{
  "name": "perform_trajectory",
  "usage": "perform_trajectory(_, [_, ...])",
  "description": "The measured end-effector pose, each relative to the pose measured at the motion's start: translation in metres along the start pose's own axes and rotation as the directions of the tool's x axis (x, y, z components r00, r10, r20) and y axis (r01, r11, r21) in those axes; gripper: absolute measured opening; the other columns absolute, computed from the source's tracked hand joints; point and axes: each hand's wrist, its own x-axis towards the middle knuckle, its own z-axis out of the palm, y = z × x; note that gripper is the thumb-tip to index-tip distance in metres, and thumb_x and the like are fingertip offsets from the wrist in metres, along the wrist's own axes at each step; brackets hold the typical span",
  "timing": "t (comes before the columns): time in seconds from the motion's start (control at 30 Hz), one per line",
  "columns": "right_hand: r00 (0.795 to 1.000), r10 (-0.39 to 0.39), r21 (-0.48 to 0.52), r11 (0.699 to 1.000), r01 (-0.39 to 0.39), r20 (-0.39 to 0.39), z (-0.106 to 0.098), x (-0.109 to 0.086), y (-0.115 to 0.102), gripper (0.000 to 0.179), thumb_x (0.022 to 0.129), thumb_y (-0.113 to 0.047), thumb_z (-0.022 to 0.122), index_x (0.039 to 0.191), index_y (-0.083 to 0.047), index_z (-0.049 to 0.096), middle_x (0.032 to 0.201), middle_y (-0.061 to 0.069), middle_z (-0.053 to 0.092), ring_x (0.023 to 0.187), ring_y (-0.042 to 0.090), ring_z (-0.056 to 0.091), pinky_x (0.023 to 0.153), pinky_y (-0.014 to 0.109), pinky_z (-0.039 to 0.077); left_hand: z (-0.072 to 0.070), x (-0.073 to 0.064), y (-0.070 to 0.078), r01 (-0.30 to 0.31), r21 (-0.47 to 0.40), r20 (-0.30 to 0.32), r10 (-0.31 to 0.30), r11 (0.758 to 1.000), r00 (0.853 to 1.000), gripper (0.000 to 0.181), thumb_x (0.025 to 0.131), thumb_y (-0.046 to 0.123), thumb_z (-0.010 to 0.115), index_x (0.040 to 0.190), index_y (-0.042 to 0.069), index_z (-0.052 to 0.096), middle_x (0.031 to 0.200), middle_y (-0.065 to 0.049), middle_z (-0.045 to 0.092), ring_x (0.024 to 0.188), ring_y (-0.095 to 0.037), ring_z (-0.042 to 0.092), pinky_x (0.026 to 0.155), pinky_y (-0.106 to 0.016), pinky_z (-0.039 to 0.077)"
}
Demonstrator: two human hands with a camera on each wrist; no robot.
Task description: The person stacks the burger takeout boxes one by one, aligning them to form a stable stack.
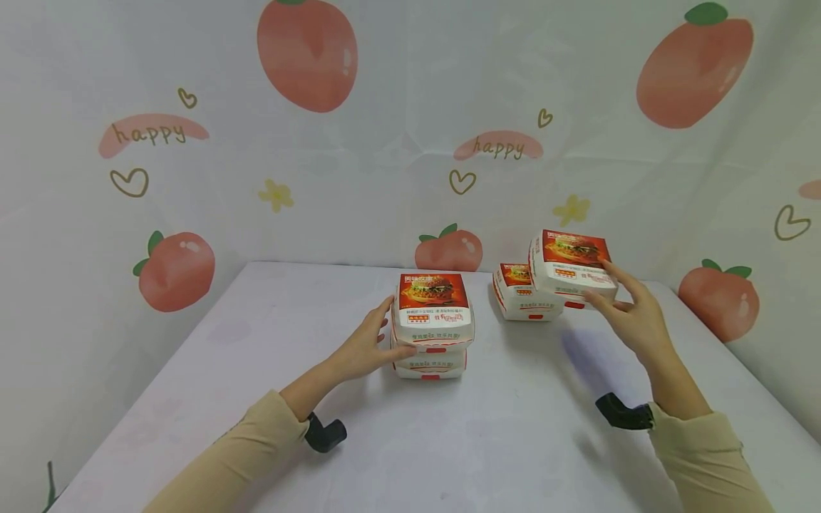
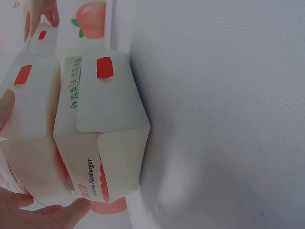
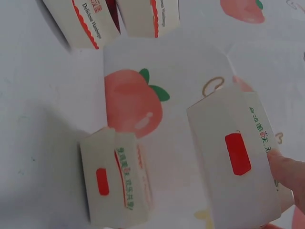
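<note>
Burger boxes, four, white with red tabs. Upper box (image 1: pixel 436 320): resting on the lower box (image 1: pixel 430 365), forming a mid-table stack. Left hand (image 1: pixel 362 349): gripping the upper box's left side, thumb lying along the near face; contact with the lower box being unclear. Raised box (image 1: pixel 571 278): hanging above the table (image 1: pixel 513 427) at right, the right hand (image 1: pixel 635 313) pinching its right side between thumb and fingers. Fourth box (image 1: pixel 522 298): standing on the table, left of and farther than the raised box. Printed cloth (image 1: pixel 372 192): hanging at the far side.

Rear box (image 1: pixel 522 305) part-hidden, sleeves (image 1: pixel 234 452) cropped, head view
</note>
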Motion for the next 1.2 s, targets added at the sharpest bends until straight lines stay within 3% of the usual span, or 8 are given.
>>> perform_trajectory(0.23, [1.0,-0.028,-0.007,1.0,0.028,0.014,0.004,-0.002,-0.01,0.071,0.092,-0.043,0.053,0.15,-0.026,0.016,0.154,0.024,0.011,0.12,0.053,0.043,0.092,0.064,0.044,0.0,0.0,-0.001,0.005,0.001,0.0,-0.005,1.0,1.0,0.1,0.081,0.032,0.072,0.151,0.01,0.004,0.154,-0.019,0.016,0.139,-0.042,0.026,0.108,-0.051,0.036])
perform_trajectory(0.33, [0.999,-0.04,-0.018,0.999,0.041,0.015,0.005,-0.003,-0.014,0.071,0.091,-0.043,0.054,0.15,-0.025,0.018,0.154,0.025,0.012,0.118,0.053,0.045,0.081,0.042,0.055,0.0,0.0,-0.001,0.003,0.002,0.001,-0.003,1.0,1.0,0.1,0.081,0.032,0.072,0.151,0.01,0.004,0.153,-0.019,0.016,0.139,-0.042,0.026,0.108,-0.051,0.036])
perform_trajectory(0.4, [0.998,-0.059,-0.03,0.998,0.059,0.007,0.007,-0.003,-0.017,0.071,0.091,-0.042,0.055,0.15,-0.024,0.019,0.153,0.026,0.014,0.117,0.052,0.046,0.078,0.038,0.056,0.0,0.0,-0.001,0.003,0.002,0.001,-0.003,1.0,1.0,0.101,0.081,0.032,0.072,0.151,0.01,0.003,0.153,-0.019,0.016,0.139,-0.042,0.026,0.109,-0.051,0.036])
perform_trajectory(0.47, [0.997,-0.08,-0.035,0.996,0.08,0.003,0.009,-0.004,-0.019,0.07,0.091,-0.041,0.056,0.149,-0.022,0.021,0.153,0.025,0.016,0.117,0.051,0.045,0.071,0.02,0.052,0.0,0.0,-0.001,0.005,0.002,0.0,-0.005,1.0,1.0,0.101,0.081,0.032,0.072,0.151,0.01,0.003,0.153,-0.019,0.016,0.139,-0.042,0.026,0.109,-0.051,0.036])
perform_trajectory(0.57, [0.994,-0.108,-0.039,0.993,0.108,-0.003,0.013,-0.005,-0.024,0.07,0.091,-0.041,0.056,0.149,-0.021,0.023,0.153,0.025,0.018,0.12,0.05,0.041,0.07,0.014,0.05,0.0,0.0,-0.002,0.009,0.004,-0.001,-0.009,1.0,1.0,0.101,0.081,0.033,0.072,0.151,0.01,0.003,0.153,-0.019,0.016,0.139,-0.042,0.026,0.109,-0.051,0.036])
perform_trajectory(0.63, [0.993,-0.122,-0.037,0.992,0.122,-0.001,0.014,-0.006,-0.027,0.069,0.091,-0.04,0.057,0.149,-0.02,0.024,0.153,0.024,0.019,0.122,0.049,0.039,0.065,0.005,0.041,0.0,0.0,-0.002,0.011,0.004,-0.001,-0.011,1.0,1.0,0.101,0.081,0.033,0.072,0.151,0.01,0.003,0.153,-0.019,0.016,0.139,-0.042,0.026,0.109,-0.051,0.036])
perform_trajectory(1.2, [0.989,-0.147,-0.038,0.988,0.148,0.018,0.019,-0.013,-0.045,0.068,0.091,-0.04,0.057,0.148,-0.02,0.026,0.15,0.026,0.021,0.11,0.047,0.051,0.063,0.002,0.041,0.001,0.0,-0.001,0.016,0.001,-0.003,-0.016,1.0,1.0,0.1,0.081,0.032,0.073,0.151,0.011,0.004,0.154,-0.018,0.015,0.139,-0.041,0.026,0.109,-0.052,0.036])
